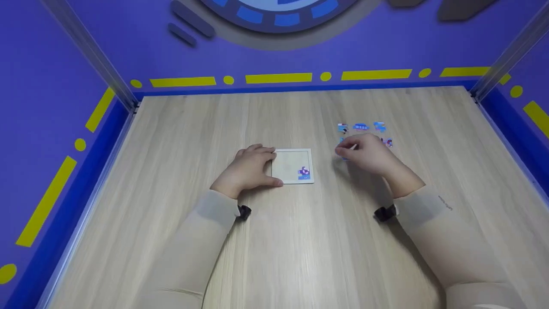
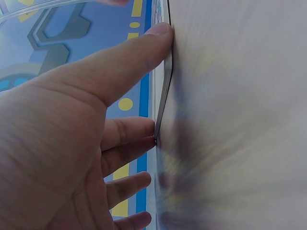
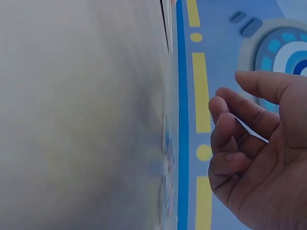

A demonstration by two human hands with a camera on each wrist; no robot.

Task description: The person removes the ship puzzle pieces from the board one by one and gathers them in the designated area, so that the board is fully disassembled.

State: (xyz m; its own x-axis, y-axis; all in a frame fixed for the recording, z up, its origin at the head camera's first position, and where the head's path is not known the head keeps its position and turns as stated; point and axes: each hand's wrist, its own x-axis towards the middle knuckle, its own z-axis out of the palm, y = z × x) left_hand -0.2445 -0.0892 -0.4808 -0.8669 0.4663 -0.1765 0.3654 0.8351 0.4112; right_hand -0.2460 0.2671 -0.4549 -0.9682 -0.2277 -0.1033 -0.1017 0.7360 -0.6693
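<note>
A square white puzzle tray (image 1: 291, 150) lies flat on the table. In its near right corner sits a small purple, white and blue jigsaw piece (image 1: 304, 173). My left hand (image 1: 251, 168) holds the tray at its left side, thumb on the near edge and index finger by the far left corner; the left wrist view shows the other fingers spread. To the tray's right, my right hand (image 1: 366, 154) hovers above the table, fingers loosely curled. The right wrist view shows a gap between thumb and fingertips and nothing held. Loose jigsaw pieces (image 1: 379, 126) lie around and partly beneath it.
Further loose pieces include a blue bus-shaped one (image 1: 360, 126) and one with a dark figure (image 1: 342, 128). The wooden table (image 1: 274, 249) is bounded by blue-purple panels (image 1: 279, 60) at the back and both sides.
</note>
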